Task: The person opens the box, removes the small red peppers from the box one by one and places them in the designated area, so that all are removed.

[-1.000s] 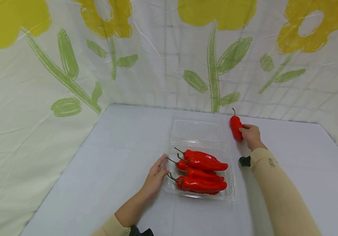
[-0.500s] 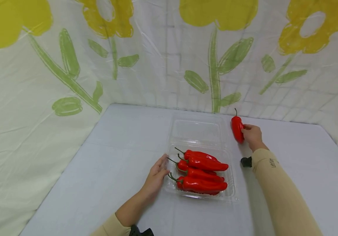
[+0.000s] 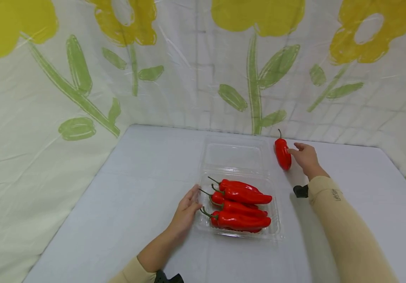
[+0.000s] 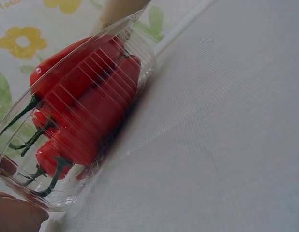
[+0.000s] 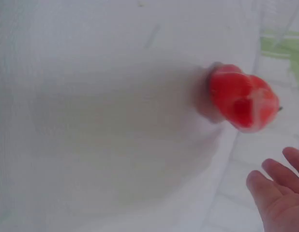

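Note:
A clear plastic clamshell container (image 3: 277, 220) stands with its lid folded back on the table. Several red peppers (image 3: 242, 221) with green stems lie in its base, also seen through the ribbed wall in the left wrist view. My left hand (image 3: 185, 212) rests against the container's left side, fingers extended along the wall and thumb near the rim. Beyond the container's right back corner lies a single red pepper (image 3: 282, 154), stem toward the wall. Just right of it my right hand (image 3: 305, 157) has its fingers spread; the right wrist view shows a gap between fingers and pepper.
The transparent lid (image 3: 235, 155) lies flat behind the base. A white cloth covers the table (image 3: 135, 177). At the back hangs a white curtain (image 3: 181, 102) printed with yellow flowers. Each wrist wears a black camera mount (image 3: 300, 191).
My right hand has let go of the single pepper and drawn slightly to the right, its fingers opening. The pepper stays behind on the table. My left hand keeps its place at the container.

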`<state>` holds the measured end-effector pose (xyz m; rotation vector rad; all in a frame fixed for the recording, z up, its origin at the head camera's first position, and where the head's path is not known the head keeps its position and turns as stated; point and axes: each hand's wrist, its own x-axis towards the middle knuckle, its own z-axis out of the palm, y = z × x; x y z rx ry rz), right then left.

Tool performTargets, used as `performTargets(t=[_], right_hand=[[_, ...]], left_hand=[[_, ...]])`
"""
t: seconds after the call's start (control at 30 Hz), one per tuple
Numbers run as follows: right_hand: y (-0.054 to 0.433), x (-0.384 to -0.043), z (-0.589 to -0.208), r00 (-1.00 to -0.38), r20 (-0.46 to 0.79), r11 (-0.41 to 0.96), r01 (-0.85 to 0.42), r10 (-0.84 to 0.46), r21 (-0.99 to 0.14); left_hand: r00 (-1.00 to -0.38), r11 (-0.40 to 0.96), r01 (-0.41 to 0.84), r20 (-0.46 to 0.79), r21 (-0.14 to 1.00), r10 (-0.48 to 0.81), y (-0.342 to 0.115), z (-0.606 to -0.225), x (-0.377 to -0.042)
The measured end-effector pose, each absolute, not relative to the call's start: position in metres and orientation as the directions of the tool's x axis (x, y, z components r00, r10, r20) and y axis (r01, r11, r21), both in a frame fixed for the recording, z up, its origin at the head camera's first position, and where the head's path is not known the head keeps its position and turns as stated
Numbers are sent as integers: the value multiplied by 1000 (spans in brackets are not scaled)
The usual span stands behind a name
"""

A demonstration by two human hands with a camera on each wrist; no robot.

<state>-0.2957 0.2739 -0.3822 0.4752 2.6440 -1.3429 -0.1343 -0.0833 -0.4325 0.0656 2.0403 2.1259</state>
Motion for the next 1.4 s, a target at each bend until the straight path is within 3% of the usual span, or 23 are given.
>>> performTargets(t=[0.27, 0.53, 0.77, 1.1, 1.4], right_hand=[[274, -284, -360, -981, -183, 637, 182, 65, -749], [251, -269, -343, -984, -164, 694, 70, -70, -717], [225, -254, -339, -972, -97, 769, -105, -212, -631], [200, -233, -333, -918, -70, 733, -264, -391, -627], [175, -211, -329, -826, -137, 688, -351, -547, -635]], left_hand=[[-982, -35, -102, -95, 994, 166, -83, -432, -132], [-982, -61, -86, -74, 994, 174, -83, -429, -131], [-982, -59, -80, -68, 995, 177, -83, -429, -131], [-985, -47, -101, -93, 994, 148, -81, -429, -132], [-987, -65, -77, -67, 995, 144, -80, -429, -131]])
